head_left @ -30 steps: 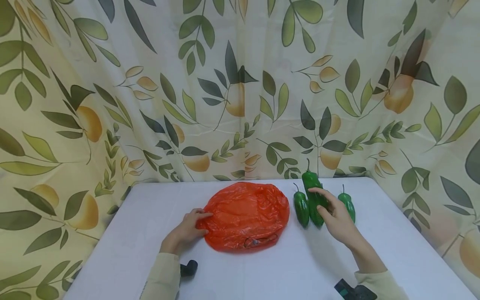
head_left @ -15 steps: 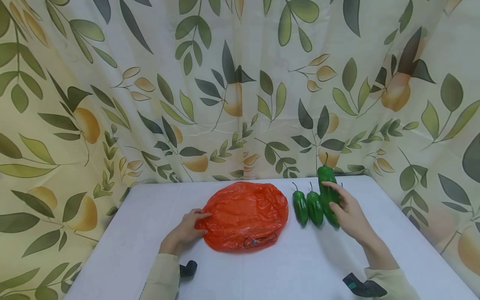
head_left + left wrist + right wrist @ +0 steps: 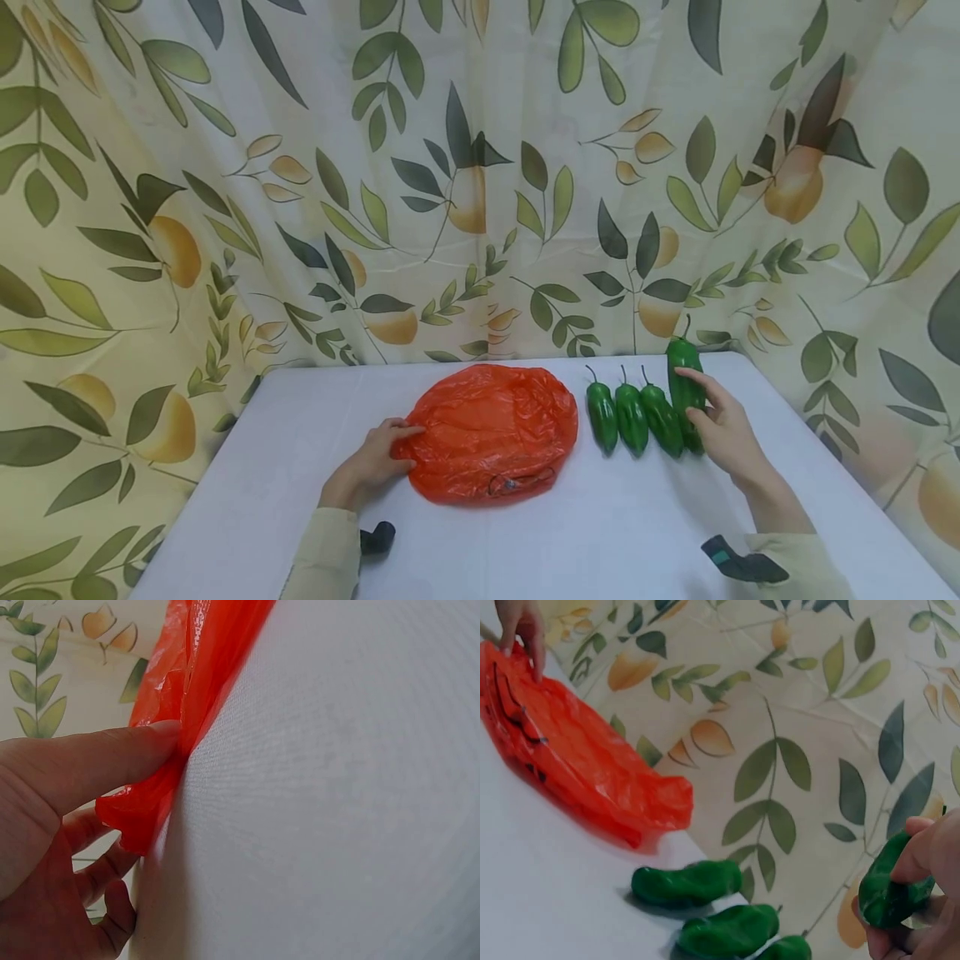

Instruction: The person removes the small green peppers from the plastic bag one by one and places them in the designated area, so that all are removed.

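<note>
My left hand (image 3: pixel 372 457) pinches the left edge of a crumpled red plastic bag (image 3: pixel 487 433) that lies on the table. In the left wrist view the thumb presses on a fold of the bag (image 3: pixel 202 682), with fingers behind it. My right hand (image 3: pixel 726 425) holds a glossy green pepper (image 3: pixel 681 383) between thumb and fingers, stem pointing away. To its left, green peppers lie side by side: a first pepper (image 3: pixel 602 417) closest to the bag, a middle pepper (image 3: pixel 632 419) and a third pepper (image 3: pixel 662 421) near the held one.
The white table (image 3: pixel 487 550) reaches back to a hanging curtain (image 3: pixel 480 208) printed with leaves and fruit. A thin dark cord (image 3: pixel 525 482) shows at the bag's near edge. Each wrist wears a black camera mount (image 3: pixel 742 562).
My right hand has moved right with its pepper, from over the middle of the row to its right end, uncovering peppers behind it. My left hand and the bag have stayed put.
</note>
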`<state>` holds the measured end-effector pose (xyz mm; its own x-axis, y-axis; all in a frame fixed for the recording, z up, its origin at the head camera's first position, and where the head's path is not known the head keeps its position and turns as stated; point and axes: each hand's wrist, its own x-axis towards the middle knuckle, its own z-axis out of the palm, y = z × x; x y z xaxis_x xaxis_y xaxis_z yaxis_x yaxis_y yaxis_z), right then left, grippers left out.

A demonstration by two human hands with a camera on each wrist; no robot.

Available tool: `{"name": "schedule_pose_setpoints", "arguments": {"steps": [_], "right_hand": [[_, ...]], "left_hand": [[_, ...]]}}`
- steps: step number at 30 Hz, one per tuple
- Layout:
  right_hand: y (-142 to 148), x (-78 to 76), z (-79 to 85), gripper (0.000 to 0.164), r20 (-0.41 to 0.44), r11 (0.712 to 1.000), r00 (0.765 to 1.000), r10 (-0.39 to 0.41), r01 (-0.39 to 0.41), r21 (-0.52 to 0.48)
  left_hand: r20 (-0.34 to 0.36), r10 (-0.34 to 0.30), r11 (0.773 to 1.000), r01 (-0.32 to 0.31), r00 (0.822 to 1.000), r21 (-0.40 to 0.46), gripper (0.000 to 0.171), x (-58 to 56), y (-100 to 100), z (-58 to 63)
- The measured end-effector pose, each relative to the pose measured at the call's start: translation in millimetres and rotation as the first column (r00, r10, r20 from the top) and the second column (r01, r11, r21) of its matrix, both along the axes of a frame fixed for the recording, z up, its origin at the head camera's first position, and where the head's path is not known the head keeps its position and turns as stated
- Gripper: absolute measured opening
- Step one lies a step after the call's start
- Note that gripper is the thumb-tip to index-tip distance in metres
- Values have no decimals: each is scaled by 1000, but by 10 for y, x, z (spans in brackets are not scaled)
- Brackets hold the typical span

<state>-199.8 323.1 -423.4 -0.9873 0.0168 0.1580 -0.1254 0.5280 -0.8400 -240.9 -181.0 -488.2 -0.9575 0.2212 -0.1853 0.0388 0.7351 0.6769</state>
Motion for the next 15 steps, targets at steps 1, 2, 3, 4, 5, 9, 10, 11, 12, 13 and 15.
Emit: {"name": "schedule_pose_setpoints", "arguments": {"steps": [1, 2, 3, 4, 5, 9, 10, 11, 12, 13, 15], "right_hand": [[24, 3, -9, 63, 12, 1000, 1000, -10, 10, -1], [50, 7, -16, 64, 22, 1000, 1000, -20, 20, 2], [75, 9, -22, 64, 28, 999, 999, -31, 30, 11], [100, 9, -31, 65, 31, 999, 999, -39, 39, 12], [125, 9, -38, 65, 38, 999, 998, -47, 47, 17], [221, 0, -80, 65, 60, 996, 995, -86, 84, 36], [244, -6, -96, 64, 65, 995, 993, -97, 95, 34], [268, -12, -114, 62, 72, 994, 991, -110, 107, 37], [293, -20, -135, 60, 77, 992, 989, -124, 121, 44], [320, -31, -157, 59, 75, 989, 987, -140, 137, 54], [382, -52, -207, 56, 64, 983, 984, -167, 161, 83]], "left_hand": [[0, -1, 1000, 1, 1000, -2, 54, 3, -1, -2], [0, -2, 1000, 2, 1000, -4, 55, 8, -1, -2], [-1, -4, 1000, 4, 1000, -6, 55, 12, 0, -1], [1, -4, 1000, 4, 1000, -5, 55, 16, 0, -2], [0, -6, 1000, 6, 1000, -6, 55, 20, 0, -1], [0, -12, 1000, 12, 1000, 1, 55, 29, 2, 10], [2, -11, 1000, 11, 1000, 2, 54, 28, 2, 12], [4, -8, 1000, 8, 1000, 3, 55, 27, 3, 16], [6, -7, 1000, 7, 1000, 3, 54, 25, 3, 19], [6, -3, 1000, 3, 1000, 4, 54, 23, 3, 23], [-1, -3, 1000, 3, 1000, 3, 54, 17, -1, 34]]}}
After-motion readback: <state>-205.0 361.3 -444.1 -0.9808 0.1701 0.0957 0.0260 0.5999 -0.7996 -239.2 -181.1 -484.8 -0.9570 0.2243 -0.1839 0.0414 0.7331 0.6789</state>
